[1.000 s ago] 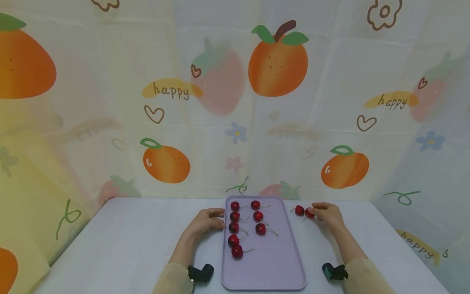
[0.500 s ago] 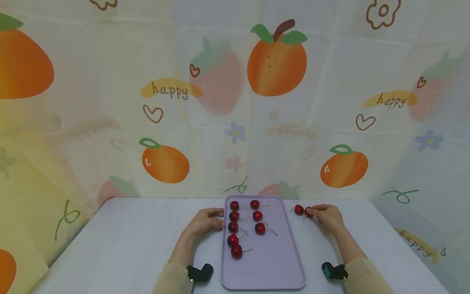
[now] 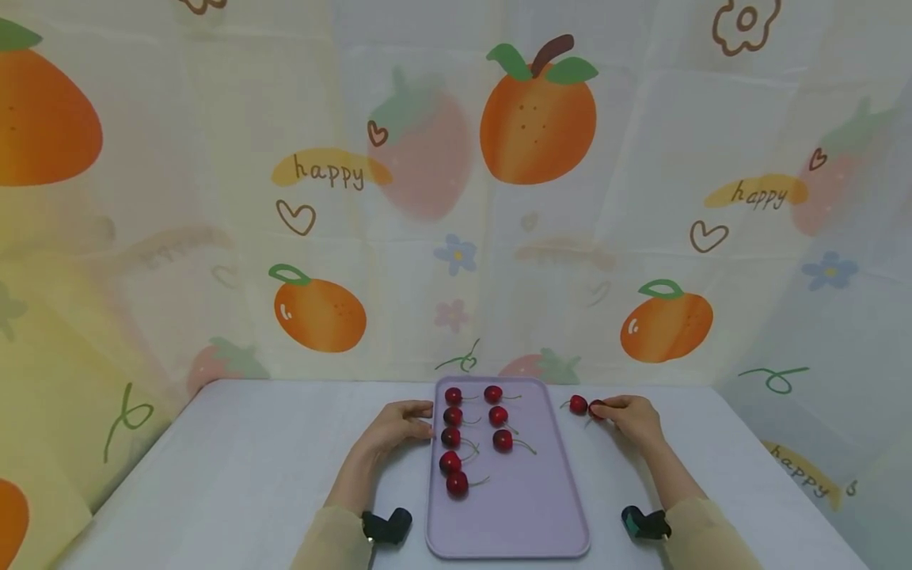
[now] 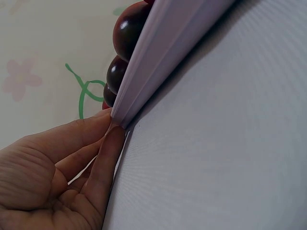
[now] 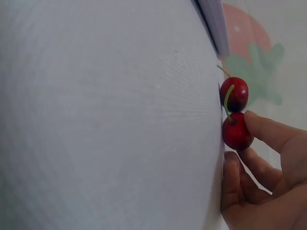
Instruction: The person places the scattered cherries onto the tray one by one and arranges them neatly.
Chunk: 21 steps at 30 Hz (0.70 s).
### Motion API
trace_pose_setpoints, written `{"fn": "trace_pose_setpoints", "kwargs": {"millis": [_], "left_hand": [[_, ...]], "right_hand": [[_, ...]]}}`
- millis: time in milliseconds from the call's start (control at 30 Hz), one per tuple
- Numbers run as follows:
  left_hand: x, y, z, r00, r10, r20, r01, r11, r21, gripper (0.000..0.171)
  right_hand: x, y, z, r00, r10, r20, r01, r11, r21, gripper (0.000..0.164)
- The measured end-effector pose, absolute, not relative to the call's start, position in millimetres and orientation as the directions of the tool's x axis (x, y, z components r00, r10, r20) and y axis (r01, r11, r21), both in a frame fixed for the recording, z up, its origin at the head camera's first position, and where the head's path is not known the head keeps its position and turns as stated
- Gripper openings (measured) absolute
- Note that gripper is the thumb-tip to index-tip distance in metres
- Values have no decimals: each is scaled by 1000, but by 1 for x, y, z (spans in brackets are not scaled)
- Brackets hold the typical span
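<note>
My right hand [image 3: 636,419] pinches a dark red cherry [image 5: 237,131] low over the table, right of the tray. Its fingertips bear on the cherry from two sides, and a green stem stands out from it. A second cherry [image 5: 234,94] with a stem sits right against the held one. My left hand [image 3: 393,430] touches the outer left side of the lilac tray [image 3: 520,507] with its fingertips, which lie apart along the edge. On the tray, several stemmed cherries form a left column [image 3: 450,438] and a shorter right column [image 3: 498,416].
The white tabletop [image 3: 235,467] extends to both sides of the tray. Behind it hangs a curtain [image 3: 413,301] printed with fruit. A black wrist device [image 3: 387,526] sits at the left sleeve, and another black device [image 3: 645,523] at the right sleeve.
The right fingers have closed in slightly on the nearer cherry, which shows less of itself in the head view. The left hand and the cherries on the tray keep their places.
</note>
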<state>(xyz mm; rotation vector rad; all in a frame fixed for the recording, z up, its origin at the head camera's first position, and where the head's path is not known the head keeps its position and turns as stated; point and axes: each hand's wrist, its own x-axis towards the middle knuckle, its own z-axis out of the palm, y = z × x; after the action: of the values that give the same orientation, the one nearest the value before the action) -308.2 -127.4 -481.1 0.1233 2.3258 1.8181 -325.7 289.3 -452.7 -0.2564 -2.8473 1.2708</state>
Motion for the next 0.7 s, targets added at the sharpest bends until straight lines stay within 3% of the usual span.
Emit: {"fn": "trace_pose_setpoints", "kwargs": {"millis": [400, 700], "left_hand": [[-308, -128, -481, -978, 182, -98, -53, 235, 970, 53], [-308, -127, -480, -978, 185, -94, -51, 227, 973, 54]], "right_hand": [[-325, 289, -452, -989, 140, -54, 130, 613, -780, 46], [-328, 292, -448, -987, 123, -107, 147, 374, -916, 54]]}}
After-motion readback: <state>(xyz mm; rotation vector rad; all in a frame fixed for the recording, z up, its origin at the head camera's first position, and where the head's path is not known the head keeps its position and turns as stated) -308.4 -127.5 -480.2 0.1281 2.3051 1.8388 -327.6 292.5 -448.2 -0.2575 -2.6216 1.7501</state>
